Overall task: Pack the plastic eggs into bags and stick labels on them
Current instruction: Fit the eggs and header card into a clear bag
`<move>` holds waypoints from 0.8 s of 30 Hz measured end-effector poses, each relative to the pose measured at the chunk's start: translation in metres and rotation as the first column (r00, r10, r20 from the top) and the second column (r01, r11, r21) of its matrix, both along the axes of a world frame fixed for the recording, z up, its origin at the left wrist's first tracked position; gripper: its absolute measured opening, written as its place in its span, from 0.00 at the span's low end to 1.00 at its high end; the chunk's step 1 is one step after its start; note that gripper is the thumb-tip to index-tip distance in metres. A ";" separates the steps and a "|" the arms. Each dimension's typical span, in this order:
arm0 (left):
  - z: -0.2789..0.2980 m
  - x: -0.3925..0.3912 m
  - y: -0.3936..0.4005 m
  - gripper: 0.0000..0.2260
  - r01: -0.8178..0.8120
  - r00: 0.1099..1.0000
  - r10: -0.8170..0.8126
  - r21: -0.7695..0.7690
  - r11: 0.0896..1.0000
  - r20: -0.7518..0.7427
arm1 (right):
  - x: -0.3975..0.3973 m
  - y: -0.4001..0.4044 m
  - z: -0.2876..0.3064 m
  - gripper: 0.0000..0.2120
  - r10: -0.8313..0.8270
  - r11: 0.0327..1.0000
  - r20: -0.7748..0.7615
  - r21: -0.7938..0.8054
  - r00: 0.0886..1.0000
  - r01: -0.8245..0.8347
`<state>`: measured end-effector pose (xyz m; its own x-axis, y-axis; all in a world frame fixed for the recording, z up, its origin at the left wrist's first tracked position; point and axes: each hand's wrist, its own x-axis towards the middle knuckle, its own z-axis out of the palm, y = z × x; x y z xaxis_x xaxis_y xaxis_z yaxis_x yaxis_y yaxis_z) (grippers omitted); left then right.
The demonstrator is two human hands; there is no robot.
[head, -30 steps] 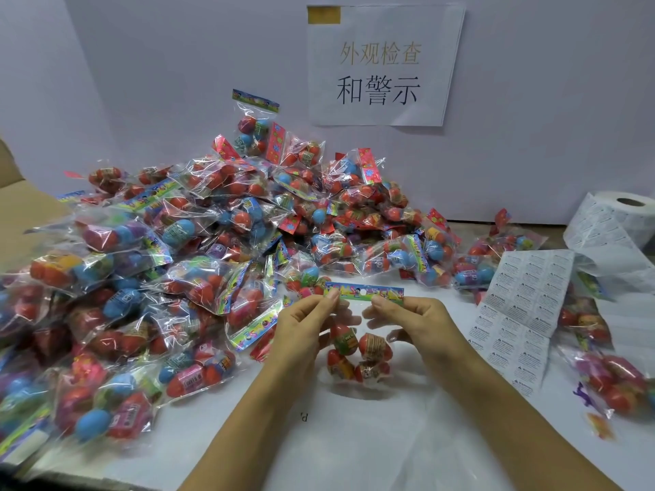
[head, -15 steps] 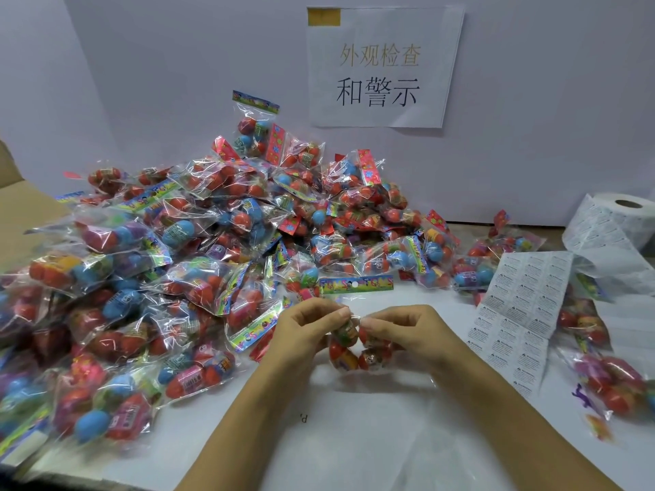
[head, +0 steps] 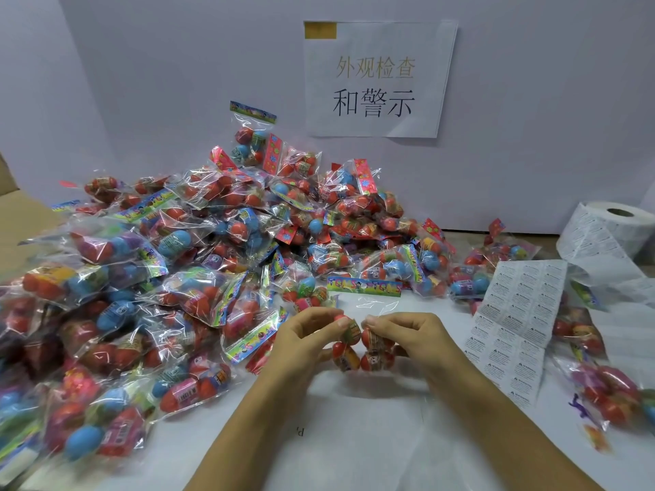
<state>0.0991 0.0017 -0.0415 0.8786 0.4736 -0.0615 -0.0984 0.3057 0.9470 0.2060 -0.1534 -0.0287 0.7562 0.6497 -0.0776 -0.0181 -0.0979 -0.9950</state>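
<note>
A clear bag of plastic eggs (head: pixel 363 349) sits between my hands at the middle of the white table. Its colourful header card (head: pixel 363 286) stands up above them, near the pile. My left hand (head: pixel 304 340) pinches the bag's left side over a red egg. My right hand (head: pixel 400 334) pinches the right side, fingers curled around the eggs. A sheet of white warning labels (head: pixel 514 324) lies to the right. The label roll (head: pixel 609 228) stands at the far right.
A big heap of packed egg bags (head: pixel 170 271) fills the left and back of the table. More packed bags (head: pixel 602 380) lie at the right edge. A paper sign (head: pixel 377 79) hangs on the wall behind. A cardboard box (head: pixel 21 221) edges in at the left.
My hands slid down from the header card to the eggs in the bag. The header card now stands free above my fingers.
</note>
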 end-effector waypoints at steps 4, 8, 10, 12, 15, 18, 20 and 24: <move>-0.002 0.001 -0.001 0.18 -0.022 1.000 0.022 0.016 1.000 -0.007 | 0.000 0.001 0.000 0.14 -0.023 1.000 -0.003 -0.005 1.000 0.023; -0.003 0.003 -0.002 0.17 -0.075 0.997 0.076 0.064 0.995 -0.011 | 0.002 0.001 -0.002 0.13 -0.020 1.000 -0.015 -0.008 1.000 0.020; -0.002 0.002 -0.002 0.16 -0.066 0.998 0.066 0.031 0.997 -0.001 | 0.001 0.002 -0.002 0.15 -0.012 1.000 -0.017 0.006 1.000 0.012; -0.001 0.002 0.000 0.16 -0.049 0.999 0.049 -0.015 0.999 0.004 | 0.001 0.002 -0.002 0.18 0.000 1.000 -0.026 0.030 1.000 0.001; -0.004 0.004 0.001 0.18 -0.078 0.997 0.078 0.013 0.997 -0.014 | 0.002 0.002 -0.005 0.18 0.020 1.000 -0.032 0.018 0.999 -0.020; -0.010 0.004 0.000 0.13 -0.155 0.985 0.168 0.197 0.968 -0.048 | 0.004 0.003 -0.008 0.17 0.004 1.000 -0.070 0.018 0.998 -0.003; -0.012 0.003 -0.001 0.11 -0.189 0.977 0.211 0.327 0.926 -0.033 | 0.005 0.003 -0.010 0.12 -0.015 1.000 -0.073 0.012 0.997 0.016; -0.012 0.002 -0.001 0.11 -0.259 0.955 0.295 0.559 0.788 0.027 | 0.011 0.001 -0.013 0.07 -0.095 0.995 -0.082 -0.010 0.992 0.095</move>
<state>0.1015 0.0011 -0.0534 0.7076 0.6656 0.2371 -0.0368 -0.3004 0.9531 0.2175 -0.1527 -0.0413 0.8053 0.5747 -0.1454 -0.1091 -0.0974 -0.9892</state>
